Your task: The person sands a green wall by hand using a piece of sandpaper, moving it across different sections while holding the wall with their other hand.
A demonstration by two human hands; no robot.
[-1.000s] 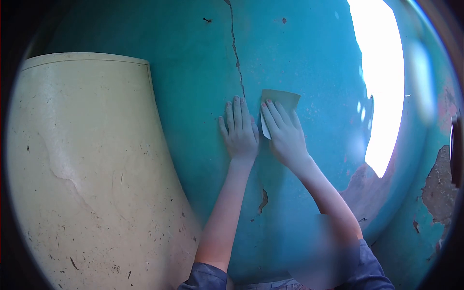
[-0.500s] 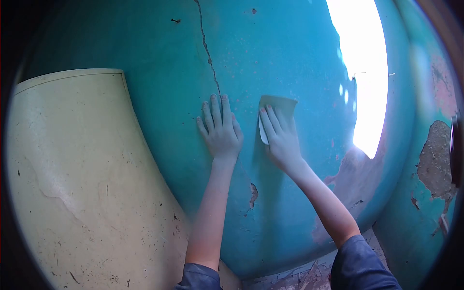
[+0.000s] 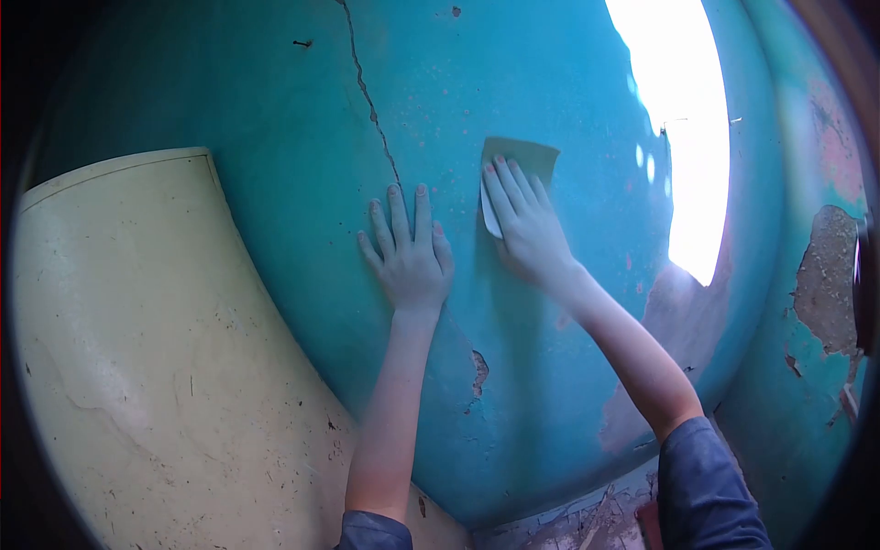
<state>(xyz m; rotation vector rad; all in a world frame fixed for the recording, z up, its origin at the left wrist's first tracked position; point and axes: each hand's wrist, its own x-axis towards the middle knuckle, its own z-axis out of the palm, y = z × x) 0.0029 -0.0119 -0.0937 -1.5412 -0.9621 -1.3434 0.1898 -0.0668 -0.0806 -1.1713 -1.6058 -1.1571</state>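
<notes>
My left hand lies flat on the turquoise wall with its fingers spread, over the lower end of a long crack. It holds nothing. To the right, my right hand presses a greyish sheet against the wall, fingers stretched out on top of it. The sheet's upper part shows above the fingertips, and its pale left edge stands slightly off the wall. Part of the sheet is hidden under the hand.
A cream panel fills the left side. Bright light falls at the upper right. Chipped plaster shows below the hands, and a larger bare patch is at the far right. A nail sticks out at the upper left.
My right hand and the sheet have moved up the wall. My left hand remains flat on the wall near the crack. The whole view has shifted slightly.
</notes>
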